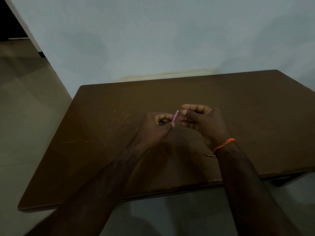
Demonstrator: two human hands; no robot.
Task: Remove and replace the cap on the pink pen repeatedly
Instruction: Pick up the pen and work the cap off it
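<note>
Above the middle of the brown table [105, 150], my left hand [153, 128] grips the pink pen [175, 116]. A short pink length sticks up and to the right out of my fingers; the rest is hidden in the fist. My right hand [199, 120] is just to the right of the pen's upper end, with thumb and fingers pinched together close to it. The cap is not clearly visible; I cannot tell whether it sits on the pen or in my right fingers.
Pale specks [117, 118] lie scattered on the table left of my hands. A pale wall [153, 40] stands right behind the table. An orange thread band [223, 145] circles my right wrist. Floor [25, 108] lies to the left.
</note>
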